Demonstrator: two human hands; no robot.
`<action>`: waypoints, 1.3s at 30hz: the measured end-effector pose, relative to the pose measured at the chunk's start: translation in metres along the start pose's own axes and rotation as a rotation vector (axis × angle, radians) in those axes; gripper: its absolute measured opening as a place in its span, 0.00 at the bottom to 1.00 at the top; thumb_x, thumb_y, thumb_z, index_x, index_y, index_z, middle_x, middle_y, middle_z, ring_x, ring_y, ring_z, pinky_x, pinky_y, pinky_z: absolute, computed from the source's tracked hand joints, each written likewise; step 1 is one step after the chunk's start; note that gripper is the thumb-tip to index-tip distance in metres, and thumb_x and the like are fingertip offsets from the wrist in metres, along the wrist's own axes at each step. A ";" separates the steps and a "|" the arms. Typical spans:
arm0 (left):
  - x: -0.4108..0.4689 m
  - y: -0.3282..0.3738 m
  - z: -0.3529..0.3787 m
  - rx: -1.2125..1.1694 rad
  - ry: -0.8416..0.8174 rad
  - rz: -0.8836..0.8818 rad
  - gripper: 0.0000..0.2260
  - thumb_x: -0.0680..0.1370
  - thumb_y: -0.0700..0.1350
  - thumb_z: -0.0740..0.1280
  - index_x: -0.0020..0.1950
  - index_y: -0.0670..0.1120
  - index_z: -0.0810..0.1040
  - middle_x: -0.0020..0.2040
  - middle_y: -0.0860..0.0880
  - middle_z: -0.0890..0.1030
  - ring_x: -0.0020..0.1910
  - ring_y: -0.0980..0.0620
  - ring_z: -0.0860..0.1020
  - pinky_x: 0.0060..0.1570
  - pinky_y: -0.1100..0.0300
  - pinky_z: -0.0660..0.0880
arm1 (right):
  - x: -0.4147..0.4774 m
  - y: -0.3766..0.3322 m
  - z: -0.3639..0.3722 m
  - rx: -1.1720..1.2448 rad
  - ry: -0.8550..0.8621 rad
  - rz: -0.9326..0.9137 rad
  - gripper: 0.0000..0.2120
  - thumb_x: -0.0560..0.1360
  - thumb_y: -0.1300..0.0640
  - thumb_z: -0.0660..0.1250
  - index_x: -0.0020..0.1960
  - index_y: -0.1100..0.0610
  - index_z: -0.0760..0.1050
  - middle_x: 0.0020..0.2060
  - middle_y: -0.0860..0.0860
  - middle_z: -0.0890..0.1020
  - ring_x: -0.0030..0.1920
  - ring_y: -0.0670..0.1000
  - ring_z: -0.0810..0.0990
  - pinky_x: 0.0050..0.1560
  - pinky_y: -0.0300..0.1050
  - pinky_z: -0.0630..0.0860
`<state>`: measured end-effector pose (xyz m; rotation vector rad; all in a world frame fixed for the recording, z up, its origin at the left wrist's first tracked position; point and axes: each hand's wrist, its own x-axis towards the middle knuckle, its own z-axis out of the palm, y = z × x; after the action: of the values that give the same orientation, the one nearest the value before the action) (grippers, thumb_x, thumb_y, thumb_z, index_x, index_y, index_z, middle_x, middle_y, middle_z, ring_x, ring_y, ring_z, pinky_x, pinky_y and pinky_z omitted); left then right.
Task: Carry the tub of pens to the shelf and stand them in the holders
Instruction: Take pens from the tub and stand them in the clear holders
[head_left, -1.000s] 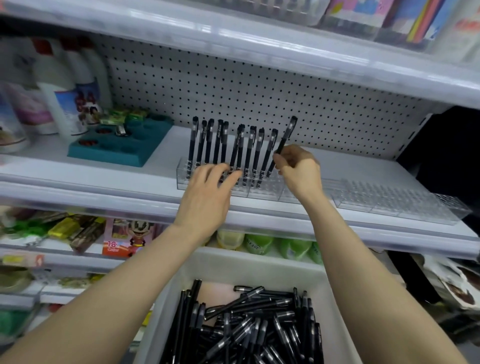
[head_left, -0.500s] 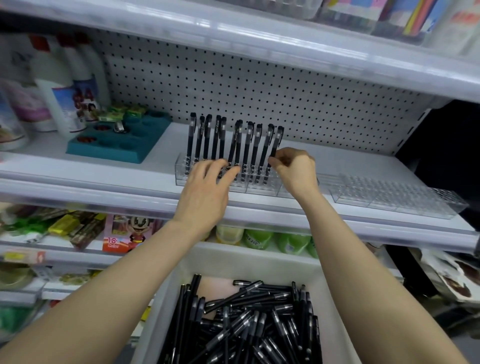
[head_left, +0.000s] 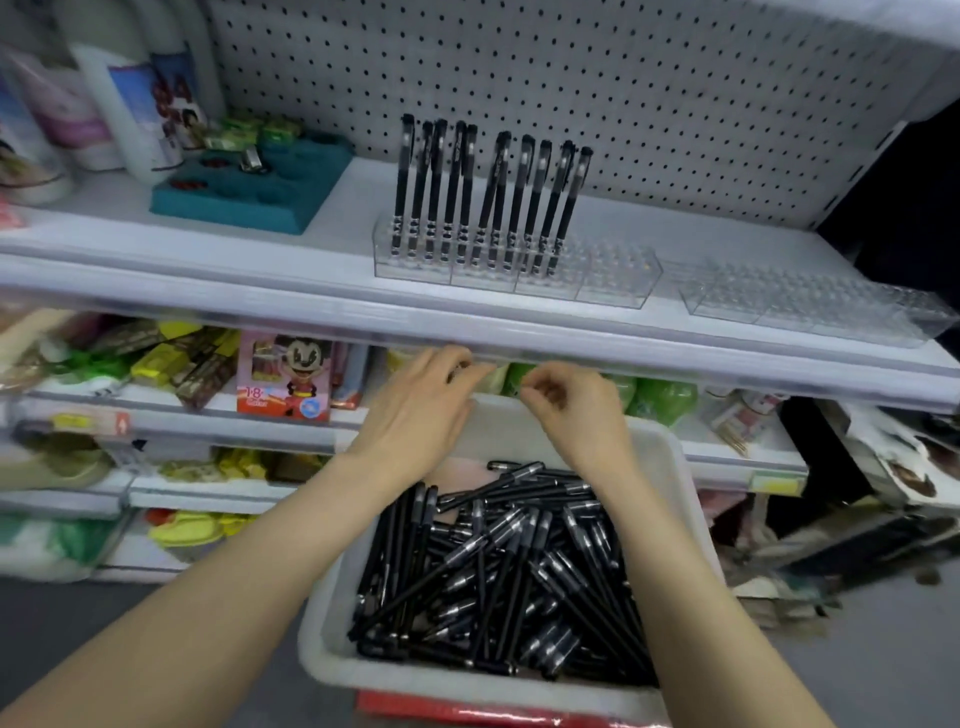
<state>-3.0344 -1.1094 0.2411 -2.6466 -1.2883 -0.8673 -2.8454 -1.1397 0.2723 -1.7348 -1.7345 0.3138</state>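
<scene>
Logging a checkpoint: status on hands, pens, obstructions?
Left hand, right hand empty above far rim of tub. Standing pens in one holder; loose pens lie in tub. Nothing between hands and shelf.

A teal tray (head_left: 228, 218) sits beside blurred, perhaps lotion, bottles (head_left: 130, 104).

The left hand (head_left: 421, 410) and right hand (head_left: 576, 410) have dropped from the clear plastic pen holder (head_left: 467, 273) to the white plastic tub's far rim (head_left: 670, 457). The black capped pen (head_left: 574, 202) that the right hand pinched now stands free, rightmost in the row.
</scene>
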 end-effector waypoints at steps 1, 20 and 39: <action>-0.006 0.000 0.005 0.016 -0.042 -0.019 0.22 0.72 0.40 0.72 0.66 0.46 0.75 0.58 0.43 0.76 0.54 0.41 0.75 0.50 0.47 0.77 | -0.011 0.004 0.010 -0.016 -0.114 0.011 0.03 0.73 0.59 0.71 0.44 0.52 0.82 0.39 0.47 0.84 0.39 0.46 0.79 0.44 0.40 0.74; -0.016 0.013 0.010 0.019 -0.019 0.140 0.11 0.77 0.49 0.65 0.55 0.48 0.83 0.49 0.48 0.80 0.50 0.45 0.75 0.46 0.51 0.75 | -0.025 0.023 -0.002 -0.214 -0.396 0.043 0.04 0.74 0.58 0.70 0.49 0.52 0.79 0.43 0.48 0.81 0.47 0.51 0.79 0.48 0.43 0.74; 0.060 0.015 -0.025 -0.002 0.201 0.028 0.15 0.76 0.45 0.69 0.62 0.44 0.79 0.58 0.45 0.78 0.57 0.44 0.73 0.51 0.51 0.75 | 0.041 -0.014 -0.064 0.603 0.216 0.051 0.02 0.77 0.62 0.69 0.49 0.59 0.80 0.39 0.53 0.84 0.40 0.49 0.83 0.41 0.40 0.80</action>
<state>-3.0055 -1.0844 0.2954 -2.4960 -1.1998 -1.0977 -2.8146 -1.1188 0.3398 -1.3138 -1.2691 0.5810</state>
